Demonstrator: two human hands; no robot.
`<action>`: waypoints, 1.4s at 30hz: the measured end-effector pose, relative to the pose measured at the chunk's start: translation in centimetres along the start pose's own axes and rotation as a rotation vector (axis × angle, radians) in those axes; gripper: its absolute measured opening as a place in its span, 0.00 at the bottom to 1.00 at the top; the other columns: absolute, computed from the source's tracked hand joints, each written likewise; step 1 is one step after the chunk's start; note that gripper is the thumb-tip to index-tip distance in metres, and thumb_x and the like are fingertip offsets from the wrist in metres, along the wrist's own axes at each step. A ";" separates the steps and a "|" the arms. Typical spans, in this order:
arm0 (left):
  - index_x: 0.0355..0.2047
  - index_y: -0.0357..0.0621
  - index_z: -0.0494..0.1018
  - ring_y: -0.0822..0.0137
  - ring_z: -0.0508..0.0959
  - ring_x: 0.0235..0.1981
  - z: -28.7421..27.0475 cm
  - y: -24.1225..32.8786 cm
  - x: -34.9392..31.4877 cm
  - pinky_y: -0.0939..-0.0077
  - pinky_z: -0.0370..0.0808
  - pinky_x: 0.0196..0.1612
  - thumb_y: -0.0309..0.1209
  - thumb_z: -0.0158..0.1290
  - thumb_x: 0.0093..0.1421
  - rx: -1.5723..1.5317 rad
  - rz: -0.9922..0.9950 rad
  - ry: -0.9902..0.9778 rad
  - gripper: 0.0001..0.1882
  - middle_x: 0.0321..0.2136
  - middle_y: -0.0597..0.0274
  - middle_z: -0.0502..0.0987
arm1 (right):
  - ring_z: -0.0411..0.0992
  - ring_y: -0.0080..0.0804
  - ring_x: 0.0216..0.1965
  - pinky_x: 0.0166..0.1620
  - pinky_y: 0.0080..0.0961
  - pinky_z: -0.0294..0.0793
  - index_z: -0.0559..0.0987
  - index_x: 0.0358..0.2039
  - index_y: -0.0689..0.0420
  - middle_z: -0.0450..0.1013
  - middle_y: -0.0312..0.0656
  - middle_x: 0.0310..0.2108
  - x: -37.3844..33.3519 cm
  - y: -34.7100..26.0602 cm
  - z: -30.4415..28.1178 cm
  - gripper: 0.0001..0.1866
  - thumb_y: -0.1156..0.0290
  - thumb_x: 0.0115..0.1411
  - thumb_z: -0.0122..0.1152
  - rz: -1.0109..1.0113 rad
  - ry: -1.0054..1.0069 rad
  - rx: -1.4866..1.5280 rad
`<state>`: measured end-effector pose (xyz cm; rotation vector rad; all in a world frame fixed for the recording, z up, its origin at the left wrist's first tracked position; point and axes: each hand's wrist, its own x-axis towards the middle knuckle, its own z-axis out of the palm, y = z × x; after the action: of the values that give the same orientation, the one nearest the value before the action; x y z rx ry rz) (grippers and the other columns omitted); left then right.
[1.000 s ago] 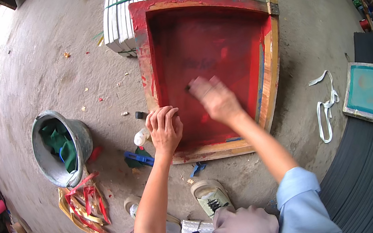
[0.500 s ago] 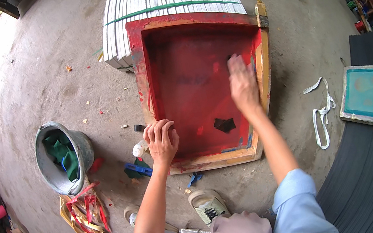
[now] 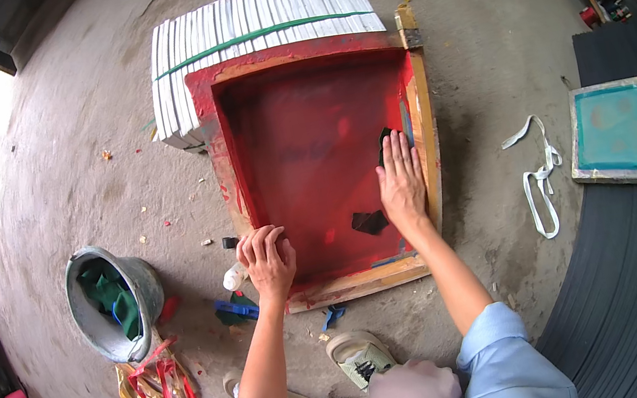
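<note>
A wooden screen-printing frame (image 3: 427,137) with red-stained mesh lies in front of me, its far edge over a stack of white sheets. My left hand (image 3: 267,259) has its fingers curled over the frame's near-left rail, holding it. Inside, my right hand (image 3: 402,184) lies flat on the mesh near the right rail, fingers stretched out and close together. Its fingertips press on a black patch (image 3: 384,139), partly hidden under them. A second black patch (image 3: 370,222) sits on the mesh to the left of that wrist.
A green band ties the white stack (image 3: 261,17). Left stands a grey bucket (image 3: 151,288) holding green cloth, with red and gold ribbons (image 3: 167,396) beside it. A small bottle (image 3: 235,277) and blue clip (image 3: 237,309) lie by my left hand. Right are a white strap (image 3: 540,177) and teal screen (image 3: 621,128).
My right hand, blurred by motion before, is now sharp and slightly nearer me on the mesh, with more of the black patch showing. The view has shifted; my left hand stays on the rail.
</note>
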<state>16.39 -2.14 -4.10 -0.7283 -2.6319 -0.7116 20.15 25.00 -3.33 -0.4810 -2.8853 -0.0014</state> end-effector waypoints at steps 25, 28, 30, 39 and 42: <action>0.42 0.53 0.74 0.64 0.70 0.51 -0.1 -0.4 -0.1 0.59 0.60 0.60 0.31 0.57 0.52 0.048 0.019 -0.017 0.15 0.44 0.67 0.71 | 0.47 0.37 0.71 0.70 0.38 0.47 0.54 0.68 0.59 0.49 0.45 0.70 -5.0 -2.2 1.2 0.40 0.50 0.62 0.53 -0.273 -0.124 0.079; 0.41 0.54 0.74 0.64 0.69 0.51 0.4 0.1 0.0 0.59 0.60 0.60 0.31 0.57 0.52 0.032 0.009 0.002 0.14 0.45 0.67 0.71 | 0.47 0.40 0.70 0.70 0.40 0.47 0.53 0.67 0.61 0.49 0.46 0.70 1.2 1.0 0.3 0.38 0.51 0.65 0.49 -0.087 0.035 0.093; 0.42 0.54 0.74 0.64 0.69 0.52 0.5 0.2 0.0 0.58 0.60 0.60 0.31 0.57 0.52 0.035 0.017 -0.009 0.15 0.45 0.67 0.71 | 0.46 0.43 0.70 0.70 0.42 0.46 0.53 0.67 0.62 0.49 0.48 0.69 2.5 0.0 0.4 0.37 0.52 0.66 0.47 -0.016 0.092 0.106; 0.41 0.52 0.73 0.62 0.69 0.51 -0.2 -0.5 -0.2 0.56 0.59 0.60 0.29 0.56 0.53 0.033 0.012 -0.012 0.14 0.44 0.66 0.71 | 0.43 0.47 0.71 0.70 0.42 0.44 0.50 0.68 0.65 0.46 0.53 0.70 -4.6 -3.6 2.2 0.45 0.49 0.62 0.54 -0.094 -0.008 0.238; 0.41 0.52 0.74 0.62 0.69 0.51 0.1 -0.1 0.0 0.56 0.59 0.60 0.29 0.56 0.53 0.028 0.023 -0.014 0.13 0.44 0.66 0.72 | 0.46 0.49 0.70 0.70 0.42 0.47 0.51 0.66 0.68 0.48 0.57 0.68 2.5 -2.2 1.3 0.43 0.50 0.63 0.53 -0.031 0.135 0.219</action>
<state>16.34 -2.21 -4.22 -0.7569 -2.6359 -0.6638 16.87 23.76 -3.98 -0.3789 -2.7182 0.2643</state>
